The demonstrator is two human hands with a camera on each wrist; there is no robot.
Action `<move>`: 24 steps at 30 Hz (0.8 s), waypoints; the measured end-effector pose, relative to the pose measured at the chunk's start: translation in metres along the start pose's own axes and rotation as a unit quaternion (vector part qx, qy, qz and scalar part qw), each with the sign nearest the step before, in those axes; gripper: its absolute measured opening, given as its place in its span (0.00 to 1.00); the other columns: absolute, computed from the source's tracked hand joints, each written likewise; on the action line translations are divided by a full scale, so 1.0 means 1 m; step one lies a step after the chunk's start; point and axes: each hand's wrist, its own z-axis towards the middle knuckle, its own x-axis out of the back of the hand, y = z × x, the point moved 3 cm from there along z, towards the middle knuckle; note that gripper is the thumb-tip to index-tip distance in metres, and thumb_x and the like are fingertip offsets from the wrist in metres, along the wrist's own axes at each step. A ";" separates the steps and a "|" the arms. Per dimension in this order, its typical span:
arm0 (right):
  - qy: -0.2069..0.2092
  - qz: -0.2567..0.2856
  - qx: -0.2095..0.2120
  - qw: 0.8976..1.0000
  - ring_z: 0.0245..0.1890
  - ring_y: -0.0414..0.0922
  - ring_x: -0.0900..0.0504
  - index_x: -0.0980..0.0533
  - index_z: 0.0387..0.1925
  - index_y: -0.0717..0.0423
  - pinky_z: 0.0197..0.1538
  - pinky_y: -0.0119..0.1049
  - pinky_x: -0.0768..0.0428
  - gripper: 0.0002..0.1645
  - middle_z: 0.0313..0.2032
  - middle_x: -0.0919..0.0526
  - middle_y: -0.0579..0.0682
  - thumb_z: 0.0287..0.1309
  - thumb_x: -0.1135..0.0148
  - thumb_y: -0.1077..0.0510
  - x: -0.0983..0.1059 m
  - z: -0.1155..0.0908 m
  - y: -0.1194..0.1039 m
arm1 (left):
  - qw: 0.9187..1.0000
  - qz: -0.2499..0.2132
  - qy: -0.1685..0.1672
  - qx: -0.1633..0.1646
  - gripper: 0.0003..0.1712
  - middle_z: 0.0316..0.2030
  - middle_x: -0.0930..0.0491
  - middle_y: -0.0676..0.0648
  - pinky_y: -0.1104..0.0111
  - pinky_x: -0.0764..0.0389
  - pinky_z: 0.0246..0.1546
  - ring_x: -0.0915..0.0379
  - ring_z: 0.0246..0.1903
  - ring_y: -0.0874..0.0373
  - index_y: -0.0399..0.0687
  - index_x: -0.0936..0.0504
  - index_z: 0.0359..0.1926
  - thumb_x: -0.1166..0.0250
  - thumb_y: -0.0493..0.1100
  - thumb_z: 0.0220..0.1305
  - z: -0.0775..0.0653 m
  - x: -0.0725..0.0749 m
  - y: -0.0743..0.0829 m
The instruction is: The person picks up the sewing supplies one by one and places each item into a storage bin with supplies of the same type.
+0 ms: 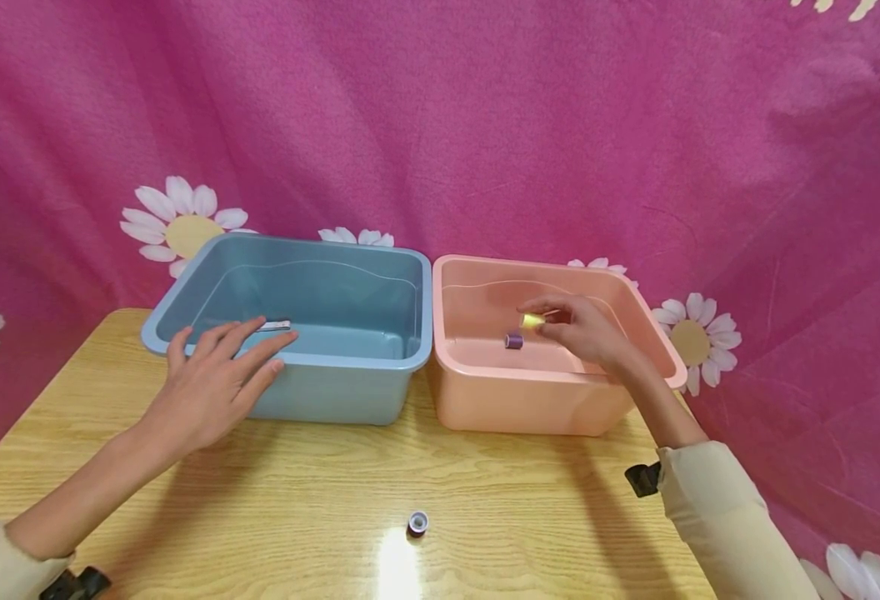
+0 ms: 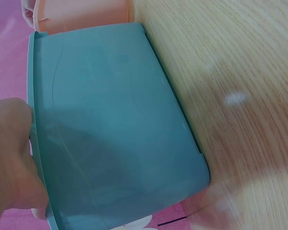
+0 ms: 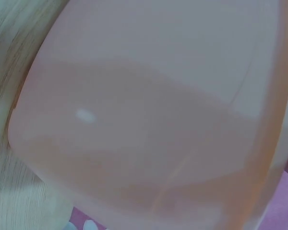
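My right hand (image 1: 578, 329) pinches a yellow thread spool (image 1: 532, 321) between thumb and fingertips, inside the pink bin (image 1: 530, 400). Just below it, a purple thread spool (image 1: 513, 342) lies on the bin floor. Over the near rim of the blue bin (image 1: 335, 392) is my left hand (image 1: 215, 379), its fingers spread and holding nothing. Beyond those fingers a small white item with dark marks (image 1: 275, 326) shows inside the blue bin, partly hidden by the hand. In the left wrist view, the left hand (image 2: 12, 158) is right at the bin's rim.
The two bins stand side by side at the back of the wooden table (image 1: 320, 500). A dark spool with a pale top (image 1: 417, 523) stands upright near the front. Behind the bins hangs a pink flowered cloth (image 1: 440, 125).
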 end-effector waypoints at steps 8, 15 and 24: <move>-0.014 -0.012 0.003 1.000 0.54 0.60 0.21 0.24 0.56 0.73 0.50 0.28 0.23 0.20 0.55 0.22 0.69 0.63 0.42 0.75 0.001 0.008 0.006 | 1.000 -0.001 -0.001 0.002 0.25 0.68 0.35 0.37 0.28 0.54 0.56 0.39 0.62 0.33 0.62 0.29 0.71 0.46 0.54 0.76 0.000 -0.001 -0.001; -0.024 -0.013 -0.004 1.000 0.54 0.62 0.22 0.24 0.56 0.72 0.51 0.30 0.22 0.20 0.54 0.21 0.68 0.62 0.43 0.76 0.002 0.014 0.014 | 1.000 -0.001 0.003 0.000 0.25 0.68 0.34 0.37 0.28 0.54 0.56 0.39 0.61 0.33 0.62 0.29 0.70 0.45 0.53 0.75 -0.001 -0.001 -0.001; -0.026 -0.020 -0.017 0.999 0.56 0.61 0.23 0.24 0.55 0.72 0.56 0.39 0.24 0.20 0.55 0.22 0.70 0.61 0.43 0.76 0.003 0.021 0.022 | 1.000 0.004 -0.001 0.002 0.26 0.68 0.35 0.38 0.28 0.54 0.56 0.39 0.62 0.33 0.62 0.29 0.71 0.45 0.54 0.75 0.000 0.000 -0.001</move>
